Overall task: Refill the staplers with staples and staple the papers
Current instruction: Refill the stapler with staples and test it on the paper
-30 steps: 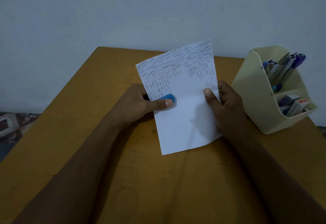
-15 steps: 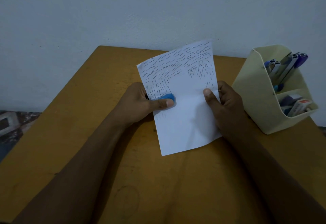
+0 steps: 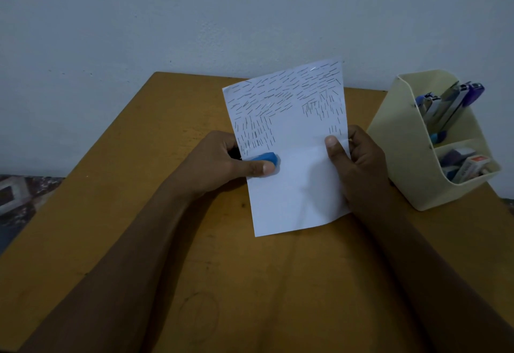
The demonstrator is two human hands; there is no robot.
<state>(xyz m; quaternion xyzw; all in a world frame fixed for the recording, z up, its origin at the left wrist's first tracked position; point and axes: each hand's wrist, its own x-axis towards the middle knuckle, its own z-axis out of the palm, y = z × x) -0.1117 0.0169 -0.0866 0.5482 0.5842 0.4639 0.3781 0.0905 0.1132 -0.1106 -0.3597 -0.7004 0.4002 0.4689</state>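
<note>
Paper [image 3: 300, 185] higher, stapler [image 3: 264, 157] in left grip [image 3: 217, 163]

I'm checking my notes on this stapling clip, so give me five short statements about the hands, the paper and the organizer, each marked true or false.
1. The left hand grips a blue stapler at the left edge of the paper. True.
2. The right hand hangs free, touching nothing. False: it pinches the paper's right edge.
3. Many staples cover the paper's upper part. True.
4. The cream organizer stands to the left of the paper. False: it stands to the right of it.
5. The organizer holds nothing. False: staplers stand in its back compartment and small boxes lie in its front one.
</note>
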